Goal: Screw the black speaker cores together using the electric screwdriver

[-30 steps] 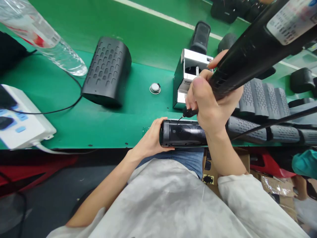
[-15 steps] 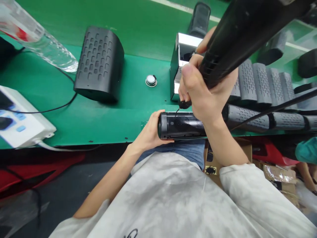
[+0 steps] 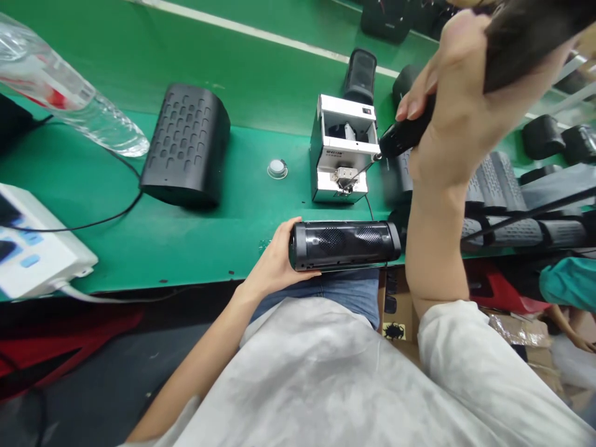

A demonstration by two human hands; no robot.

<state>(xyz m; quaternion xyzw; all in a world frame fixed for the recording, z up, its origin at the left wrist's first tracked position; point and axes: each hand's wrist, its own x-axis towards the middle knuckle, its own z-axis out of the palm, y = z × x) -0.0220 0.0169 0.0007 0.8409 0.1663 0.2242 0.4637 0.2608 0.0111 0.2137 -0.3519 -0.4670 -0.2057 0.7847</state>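
My left hand (image 3: 279,257) is wrapped round the left end of a black speaker (image 3: 347,245), which lies on its side at the bench's front edge. Two perforated patches show on its upward face. Raised at the upper right, my right hand (image 3: 459,112) grips a black electric screwdriver (image 3: 521,46). Its thin bit slants down to the front outlet of a white and black screw feeder (image 3: 347,159). Whether a screw sits on the bit is too small to tell.
A black speaker housing (image 3: 184,146), a small round metal part (image 3: 277,167) and a tilted water bottle (image 3: 88,102) are on the green bench (image 3: 242,198). A white power strip (image 3: 44,248) lies left. Several speakers (image 3: 516,231) line the right, where a co-worker's teal sleeve (image 3: 568,282) shows.
My right hand has lifted the screwdriver off the speaker and moved it up and right, bringing the bit to the screw feeder. My left hand still holds the speaker.
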